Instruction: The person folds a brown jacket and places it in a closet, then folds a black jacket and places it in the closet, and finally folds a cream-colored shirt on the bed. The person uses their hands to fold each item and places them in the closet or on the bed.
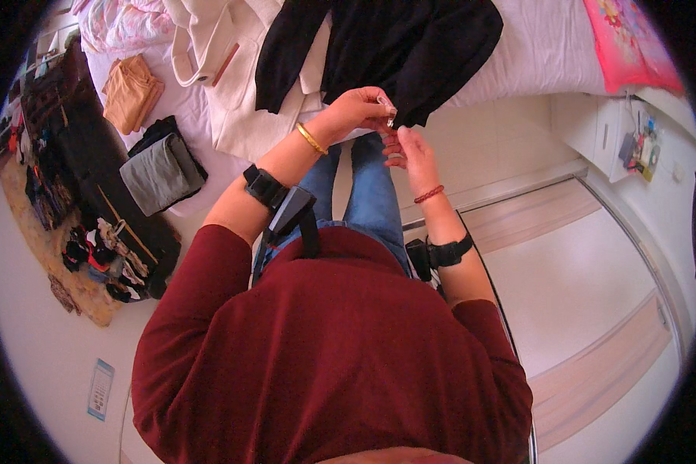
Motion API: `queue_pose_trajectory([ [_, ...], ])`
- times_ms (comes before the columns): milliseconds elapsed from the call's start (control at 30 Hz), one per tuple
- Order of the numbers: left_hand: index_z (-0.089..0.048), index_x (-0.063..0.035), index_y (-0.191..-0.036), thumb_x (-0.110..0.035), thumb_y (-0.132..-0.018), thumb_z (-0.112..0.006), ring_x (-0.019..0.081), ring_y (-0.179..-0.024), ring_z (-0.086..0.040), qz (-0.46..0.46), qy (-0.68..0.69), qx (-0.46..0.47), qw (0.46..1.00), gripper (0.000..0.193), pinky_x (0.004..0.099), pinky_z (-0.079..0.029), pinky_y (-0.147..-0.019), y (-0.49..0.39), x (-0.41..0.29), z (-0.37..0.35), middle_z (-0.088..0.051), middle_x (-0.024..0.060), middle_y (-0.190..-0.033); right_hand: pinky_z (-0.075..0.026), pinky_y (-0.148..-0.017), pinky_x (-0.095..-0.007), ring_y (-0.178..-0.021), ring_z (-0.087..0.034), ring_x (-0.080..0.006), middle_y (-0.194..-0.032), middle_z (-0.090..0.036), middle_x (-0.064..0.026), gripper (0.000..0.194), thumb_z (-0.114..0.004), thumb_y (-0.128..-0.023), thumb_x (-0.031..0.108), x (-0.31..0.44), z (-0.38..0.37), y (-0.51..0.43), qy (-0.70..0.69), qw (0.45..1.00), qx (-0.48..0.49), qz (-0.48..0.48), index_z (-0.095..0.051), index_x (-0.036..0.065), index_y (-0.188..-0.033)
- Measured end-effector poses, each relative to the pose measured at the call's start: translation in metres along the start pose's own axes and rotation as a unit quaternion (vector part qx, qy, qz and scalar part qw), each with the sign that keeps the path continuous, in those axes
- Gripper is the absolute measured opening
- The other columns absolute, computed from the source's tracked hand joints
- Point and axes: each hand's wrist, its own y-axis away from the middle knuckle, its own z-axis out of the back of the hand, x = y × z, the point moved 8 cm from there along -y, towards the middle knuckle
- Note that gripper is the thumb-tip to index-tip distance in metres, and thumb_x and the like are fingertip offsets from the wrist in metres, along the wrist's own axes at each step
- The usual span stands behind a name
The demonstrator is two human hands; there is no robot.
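My left hand (354,113) is raised over the front edge of the bed and pinches a small clear-and-white object (385,104), possibly a plastic clip; its exact kind is too small to tell. Just below and to the right, my right hand (416,155) has its fingers loosely bent and apart, close to the fingertips of the left, with nothing visible in it. Beyond both hands a black long-sleeved garment (406,52) lies spread on the bed. Partly under it is a cream coat (249,98) with a belt (185,61).
A folded tan garment (132,93) and folded grey cloth (161,174) on black fabric lie on the bed's left. Small garments (107,249) cluster farther left, by a dark piece of furniture (93,133). To the right are a pink floral textile (638,46) and a sliding-door panel (574,278).
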Motion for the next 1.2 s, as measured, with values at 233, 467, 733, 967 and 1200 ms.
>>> queue_pose_trajectory([
  [233, -0.061, -0.0023, -0.082, -0.008, -0.079, -0.062, 0.0136, -0.065, -0.058, -0.148, -0.338, -0.099, 0.924, 0.007, 0.0257, -0.048, -0.061, 0.011, -0.027, 0.004, -0.059, 0.003, -0.077, -0.052, -0.062, -0.0274, -0.074, -0.059, -0.013, -0.082, -0.057, -0.0026, 0.014, -0.06, -0.084, 0.018, -0.02, -0.014, -0.028, -0.23, 0.969, 0.042, -0.08, -0.048, 0.011, -0.087],
  [467, -0.061, -0.0045, -0.084, -0.004, -0.073, -0.062, 0.0266, -0.072, -0.059, -0.391, -0.542, -0.169, 0.725, 0.011, 0.0331, -0.048, -0.061, 0.05, -0.058, -0.022, -0.059, 0.01, -0.081, -0.053, -0.069, -0.0292, -0.081, -0.059, -0.0151, -0.088, -0.058, -0.0038, 0.011, -0.057, -0.085, 0.014, 0.001, -0.026, -0.043, -0.199, 0.979, 0.041, -0.018, -0.047, 0.01, -0.088],
  [733, -0.061, -0.0084, -0.098, -0.003, -0.069, -0.06, 0.0249, -0.081, -0.057, -0.428, -0.555, -0.19, 0.688, 0.029, 0.0325, -0.049, -0.07, 0.064, -0.048, -0.025, -0.058, 0.0072, -0.094, -0.045, -0.08, -0.0343, -0.088, -0.057, -0.0172, -0.096, -0.06, -0.0041, 0.011, -0.058, -0.085, 0.017, -0.002, -0.035, -0.048, -0.284, 0.955, 0.057, -0.055, -0.052, 0.01, -0.091],
  [967, -0.06, -0.0074, -0.103, 0.0, -0.069, -0.061, 0.0268, -0.082, -0.057, -0.419, -0.55, -0.185, 0.698, 0.035, 0.034, -0.048, -0.07, 0.067, -0.048, -0.024, -0.056, 0.0106, -0.101, -0.047, -0.08, -0.0325, -0.088, -0.058, -0.0165, -0.094, -0.062, -0.0065, 0.012, -0.06, -0.083, 0.017, 0.006, -0.036, -0.047, -0.262, 0.962, 0.07, -0.04, -0.055, 0.008, -0.09],
  [1200, -0.063, -0.0063, -0.093, -0.011, -0.073, -0.061, 0.0247, -0.078, -0.058, -0.326, -0.505, -0.099, 0.793, 0.02, 0.0343, -0.047, -0.069, 0.053, 0.02, 0.011, -0.059, 0.0101, -0.088, -0.048, -0.078, -0.0289, -0.081, -0.06, -0.0157, -0.09, -0.062, -0.0082, 0.009, -0.059, -0.083, 0.01, -0.018, -0.011, -0.05, -0.15, 0.988, 0.011, -0.027, -0.054, 0.005, -0.088],
])
